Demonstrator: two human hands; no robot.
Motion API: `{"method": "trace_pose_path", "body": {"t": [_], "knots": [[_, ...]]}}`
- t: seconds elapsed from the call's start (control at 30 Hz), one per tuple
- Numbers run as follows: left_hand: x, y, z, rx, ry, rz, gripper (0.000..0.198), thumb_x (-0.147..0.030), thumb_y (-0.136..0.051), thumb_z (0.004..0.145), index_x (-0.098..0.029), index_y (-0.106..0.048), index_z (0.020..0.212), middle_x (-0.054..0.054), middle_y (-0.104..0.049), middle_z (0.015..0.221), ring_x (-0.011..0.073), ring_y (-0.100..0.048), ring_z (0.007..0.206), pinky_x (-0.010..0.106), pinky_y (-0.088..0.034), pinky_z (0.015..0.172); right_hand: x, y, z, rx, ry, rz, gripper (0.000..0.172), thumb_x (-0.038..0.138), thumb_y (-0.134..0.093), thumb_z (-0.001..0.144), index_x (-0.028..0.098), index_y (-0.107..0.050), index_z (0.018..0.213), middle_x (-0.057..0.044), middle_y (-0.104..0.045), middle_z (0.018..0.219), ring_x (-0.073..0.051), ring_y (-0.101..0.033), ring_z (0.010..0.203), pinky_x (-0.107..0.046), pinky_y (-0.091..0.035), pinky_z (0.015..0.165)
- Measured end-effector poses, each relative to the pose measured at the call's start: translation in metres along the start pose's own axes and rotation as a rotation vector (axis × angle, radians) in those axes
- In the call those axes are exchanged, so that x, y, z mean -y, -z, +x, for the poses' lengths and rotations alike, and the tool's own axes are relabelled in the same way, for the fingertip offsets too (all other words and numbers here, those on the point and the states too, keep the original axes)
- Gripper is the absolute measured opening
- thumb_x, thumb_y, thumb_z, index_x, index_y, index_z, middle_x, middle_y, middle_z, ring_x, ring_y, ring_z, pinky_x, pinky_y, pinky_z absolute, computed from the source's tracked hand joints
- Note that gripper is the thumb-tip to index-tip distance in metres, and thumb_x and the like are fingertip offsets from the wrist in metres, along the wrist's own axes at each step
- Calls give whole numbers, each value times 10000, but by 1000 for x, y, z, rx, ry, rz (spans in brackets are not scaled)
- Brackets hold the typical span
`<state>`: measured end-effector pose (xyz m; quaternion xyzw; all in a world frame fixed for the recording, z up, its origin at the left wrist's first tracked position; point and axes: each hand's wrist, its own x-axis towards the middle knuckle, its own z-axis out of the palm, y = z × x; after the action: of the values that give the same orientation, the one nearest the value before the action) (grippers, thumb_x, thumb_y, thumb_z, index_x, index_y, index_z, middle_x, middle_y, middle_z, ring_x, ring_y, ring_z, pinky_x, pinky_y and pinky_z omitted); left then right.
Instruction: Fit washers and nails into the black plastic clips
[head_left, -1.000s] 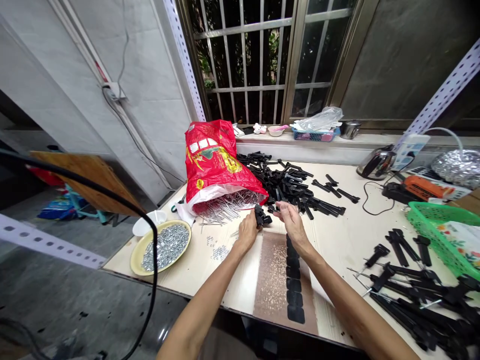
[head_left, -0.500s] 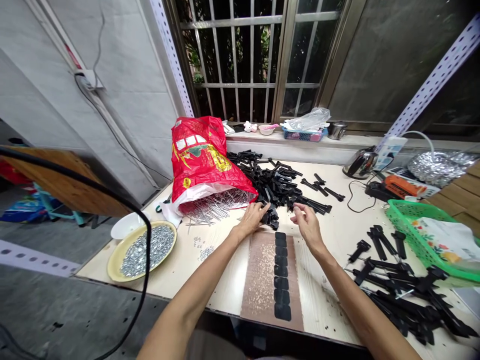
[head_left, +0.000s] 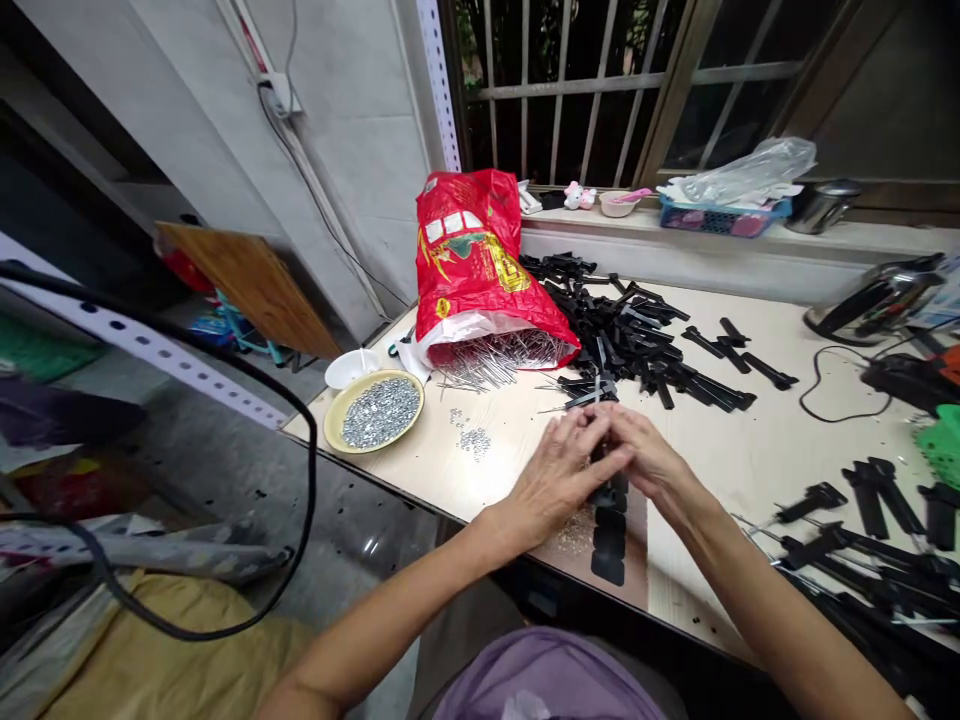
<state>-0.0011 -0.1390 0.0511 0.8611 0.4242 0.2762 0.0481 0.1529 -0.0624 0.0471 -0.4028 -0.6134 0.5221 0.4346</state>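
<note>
My left hand [head_left: 559, 470] and my right hand [head_left: 651, 455] meet over a brown board [head_left: 636, 560], fingertips close together. Their fingers are bent and pressed in; whatever sits between them is hidden. Down the board runs a row of black rounded-square pads [head_left: 608, 548], partly covered by my hands. Just beyond my fingers lie black plastic parts with thin metal rods [head_left: 559, 398]. Further back is a heap of black plastic parts [head_left: 619, 325]. A red bag [head_left: 480, 265] lies with its mouth open, metal rods [head_left: 487, 360] spilling out.
A yellow dish [head_left: 335, 430] of small metal pieces stands at the left beside a white bowl [head_left: 351, 368]. Loose small pieces [head_left: 475, 442] lie nearby. Black handled parts [head_left: 877, 545] pile up at right, below a kettle [head_left: 874, 295]. A black cable [head_left: 300, 480] hangs at left.
My hands have come together over the board; before, they were apart at the black heap's near edge. The view has turned left and down.
</note>
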Motion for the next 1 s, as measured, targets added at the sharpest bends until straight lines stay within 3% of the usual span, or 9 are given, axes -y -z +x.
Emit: {"method": "trace_pose_path", "body": {"t": [0.1,0.2,0.3,0.43,0.6,0.7,0.77,0.83,1.0], "knots": [[40,9,-46,-170,348,100,422,-159,-482,875,-221,-509,1291,128,-543,1207,290,-449,1178,474,-422,953,15,8,3,-44,-102,140,406,509,-593,800,191,-600,1053,-70,-672,951,-109,-574,593,-260,-514,535],[83,15,-84,-226,694,236,292,-190,-466,884,-170,-628,1126,115,-575,914,260,-519,912,413,-458,812,18,4,-2,-85,-55,78,425,438,-608,805,192,-555,1147,-63,-676,948,-94,-552,597,-220,-474,524],[108,16,-104,-149,743,258,227,-209,-473,879,-164,-688,938,90,-540,805,241,-494,820,377,-439,752,13,-9,-10,-65,29,-111,353,416,-566,836,181,-612,1095,-73,-669,956,-136,-591,714,-270,-500,620],[118,13,-112,-125,726,218,237,-213,-459,883,-165,-686,835,79,-546,781,225,-498,806,349,-428,735,3,-19,-15,-76,163,-314,255,383,-554,852,205,-671,992,-61,-656,977,-179,-611,848,-349,-499,777],[114,13,-107,-339,804,-66,141,-242,-561,818,-177,-676,769,70,-595,797,217,-535,836,357,-439,782,1,-24,-19,-52,274,-419,211,363,-541,872,217,-664,961,-58,-663,962,-207,-616,894,-386,-489,831],[96,17,-89,-512,992,-644,210,-359,-670,740,-156,-683,793,51,-618,738,162,-554,688,297,-469,662,8,-35,-25,10,385,-515,196,327,-517,900,226,-658,991,-60,-658,960,-207,-613,890,-367,-493,808],[78,19,-73,-529,1078,-1159,310,-394,-740,670,-129,-677,820,38,-624,706,118,-549,608,258,-476,606,14,-43,-28,60,435,-591,201,315,-498,917,226,-653,1010,-59,-653,944,-194,-611,859,-337,-492,773],[59,21,-57,-522,1086,-1498,333,-347,-795,618,-124,-669,830,29,-635,722,93,-565,611,232,-492,619,20,-49,-30,96,463,-685,224,311,-467,936,223,-653,1025,-58,-645,923,-180,-604,823,-307,-481,733],[32,21,-32,-531,1064,-1649,313,-292,-824,588,-119,-664,793,23,-650,715,85,-591,617,218,-521,630,27,-46,-31,114,487,-867,288,324,-402,964,226,-664,1032,-55,-635,887,-160,-595,776,-270,-442,693]]}}
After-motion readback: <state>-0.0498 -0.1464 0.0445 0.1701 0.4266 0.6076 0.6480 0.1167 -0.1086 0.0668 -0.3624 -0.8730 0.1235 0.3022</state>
